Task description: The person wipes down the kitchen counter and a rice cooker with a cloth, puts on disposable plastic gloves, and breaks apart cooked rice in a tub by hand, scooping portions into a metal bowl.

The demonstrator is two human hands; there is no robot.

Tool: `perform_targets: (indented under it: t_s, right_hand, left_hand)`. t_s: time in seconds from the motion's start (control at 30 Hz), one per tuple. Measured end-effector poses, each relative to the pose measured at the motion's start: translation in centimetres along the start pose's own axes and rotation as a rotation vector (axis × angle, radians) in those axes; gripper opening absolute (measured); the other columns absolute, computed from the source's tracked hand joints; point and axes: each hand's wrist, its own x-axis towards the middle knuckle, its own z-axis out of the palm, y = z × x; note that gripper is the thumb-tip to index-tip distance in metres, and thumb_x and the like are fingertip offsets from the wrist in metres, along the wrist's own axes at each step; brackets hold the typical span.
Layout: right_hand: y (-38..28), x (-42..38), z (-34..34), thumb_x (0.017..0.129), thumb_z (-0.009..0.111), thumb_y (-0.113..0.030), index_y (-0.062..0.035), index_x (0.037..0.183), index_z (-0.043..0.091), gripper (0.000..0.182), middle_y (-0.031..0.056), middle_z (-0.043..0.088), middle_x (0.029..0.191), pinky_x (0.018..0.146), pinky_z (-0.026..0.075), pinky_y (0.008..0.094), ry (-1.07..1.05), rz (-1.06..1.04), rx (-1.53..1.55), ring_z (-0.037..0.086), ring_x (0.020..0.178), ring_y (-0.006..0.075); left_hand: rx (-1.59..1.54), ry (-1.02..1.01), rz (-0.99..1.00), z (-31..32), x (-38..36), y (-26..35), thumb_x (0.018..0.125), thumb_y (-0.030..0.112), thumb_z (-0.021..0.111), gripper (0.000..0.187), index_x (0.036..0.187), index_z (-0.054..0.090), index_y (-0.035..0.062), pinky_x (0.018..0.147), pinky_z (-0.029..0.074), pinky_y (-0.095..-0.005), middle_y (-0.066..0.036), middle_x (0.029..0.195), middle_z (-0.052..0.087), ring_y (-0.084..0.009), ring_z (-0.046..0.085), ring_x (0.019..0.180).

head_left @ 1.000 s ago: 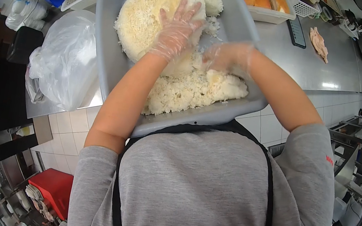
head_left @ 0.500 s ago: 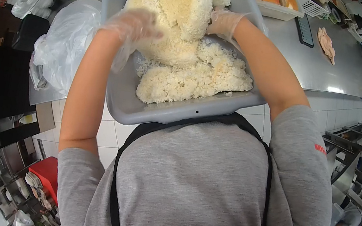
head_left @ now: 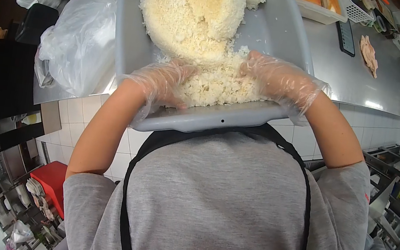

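A large grey tub (head_left: 276, 28) stands on the steel counter against my body. It holds a big round block of cooked white rice (head_left: 191, 10) and a looser pile of rice (head_left: 219, 84) at the near wall. My left hand (head_left: 164, 84), in a thin clear glove, presses into the left side of the loose pile. On the pile's right side rests my gloved right hand (head_left: 277, 77), fingers curled around the rice. Both hands cup the loose rice between them.
A crumpled clear plastic bag (head_left: 81, 40) lies left of the tub. Behind it are a white basket tray with orange food (head_left: 326, 7), a dark flat tool (head_left: 347, 38) and a pale piece of raw meat (head_left: 370, 54) on the steel counter (head_left: 366, 85). A red bin (head_left: 54, 186) sits low left.
Both hands came down from the big rice block to the loose rice at the tub's near wall and now close in on it from both sides.
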Motion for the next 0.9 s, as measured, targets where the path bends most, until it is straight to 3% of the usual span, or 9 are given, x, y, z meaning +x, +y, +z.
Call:
perform_targets:
  t_s: [0.17,0.27,0.37,0.53,0.57,0.63,0.73,0.8,0.9]
  right_hand:
    - [1.2,-0.3,0.6,0.065,0.069,-0.01,-0.0105,0.109,0.059,0.045,0.0077,0.054,0.111,0.093,0.042,0.0335,0.116,-0.148,-0.036,0.054,0.105,0.0272]
    - [-0.5,-0.8,-0.6,0.069,0.069,-0.015,-0.0116,0.111,0.058,0.044,0.0079,0.053,0.116,0.095,0.041,0.0351,-0.044,-0.083,0.054,0.052,0.109,0.0269]
    - [0.0,-1.0,-0.5,0.072,0.066,-0.029,-0.016,0.124,0.054,0.055,0.0111,0.054,0.119,0.094,0.042,0.0341,-0.04,-0.055,0.125,0.053,0.11,0.0254]
    - [0.3,0.2,-1.0,0.072,0.071,-0.025,-0.012,0.134,0.042,0.069,0.0154,0.05,0.126,0.101,0.037,0.0377,0.312,0.098,0.139,0.047,0.119,0.0307]
    - [0.6,0.8,-1.6,0.072,0.071,-0.025,-0.012,0.134,0.042,0.069,0.0154,0.05,0.126,0.101,0.037,0.0377,0.313,0.097,0.142,0.047,0.119,0.0307]
    - [1.2,1.8,-2.6,0.069,0.073,-0.027,-0.0095,0.135,0.04,0.076,0.0167,0.048,0.128,0.102,0.036,0.0366,-0.03,0.119,0.055,0.047,0.119,0.0305]
    - [0.3,1.8,-2.4,0.063,0.076,-0.027,-0.0089,0.136,0.039,0.084,0.0167,0.047,0.13,0.102,0.036,0.0358,-0.072,-0.03,-0.049,0.047,0.119,0.0304]
    - [-0.4,0.4,-2.2,0.061,0.077,-0.025,-0.0097,0.136,0.039,0.085,0.0163,0.046,0.131,0.101,0.037,0.0356,0.003,0.016,-0.022,0.047,0.119,0.0299]
    - [-0.6,-2.0,-2.0,0.059,0.077,-0.021,-0.0118,0.135,0.041,0.084,0.0152,0.047,0.131,0.099,0.039,0.0352,0.112,0.061,-0.006,0.048,0.118,0.0294]
  left_hand:
    - [-0.043,-0.039,-0.011,-0.7,0.7,-0.6,0.059,0.028,0.082,0.083,0.131,0.043,0.0105,0.099,0.037,-0.0369,-0.018,0.122,0.05,-0.0322,0.047,0.116]
    - [-0.096,-0.064,0.022,-1.5,1.7,-1.3,0.06,0.035,0.081,0.079,0.126,0.047,0.0062,0.096,0.038,-0.0363,-0.02,0.116,0.054,-0.032,0.05,0.113]
    - [-0.105,-0.114,0.043,-1.5,2.0,-1.3,0.061,0.037,0.08,0.077,0.123,0.05,0.0023,0.096,0.038,-0.036,-0.021,0.114,0.055,-0.0317,0.05,0.112]
    - [-0.125,-0.017,0.065,0.6,2.8,-0.2,0.062,0.038,0.081,0.078,0.123,0.049,0.0017,0.1,0.036,-0.0354,-0.02,0.116,0.054,-0.0318,0.049,0.115]
    - [-0.134,-0.046,0.03,0.5,2.9,0.4,0.062,0.035,0.081,0.078,0.126,0.047,0.0035,0.101,0.035,-0.0359,-0.021,0.12,0.052,-0.032,0.048,0.115]
    - [-0.136,-0.078,-0.004,0.3,2.5,1.6,0.063,0.033,0.081,0.079,0.128,0.046,0.0054,0.102,0.035,-0.0364,-0.021,0.123,0.051,-0.0322,0.048,0.116]
    - [-0.133,0.131,0.115,1.0,1.2,2.8,0.066,0.017,0.078,0.075,0.132,0.042,0.0136,0.105,0.035,-0.0368,-0.018,0.13,0.046,-0.0318,0.048,0.117]
    - [0.168,0.221,0.372,1.7,1.4,3.0,0.068,0.004,0.072,0.076,0.134,0.04,0.0255,0.107,0.033,-0.0362,-0.014,0.135,0.041,-0.0307,0.046,0.119]
    - [0.482,0.329,0.556,3.1,3.3,2.6,0.076,0.001,0.063,0.069,0.132,0.04,0.0351,0.107,0.034,-0.0341,-0.011,0.138,0.038,-0.0288,0.043,0.123]
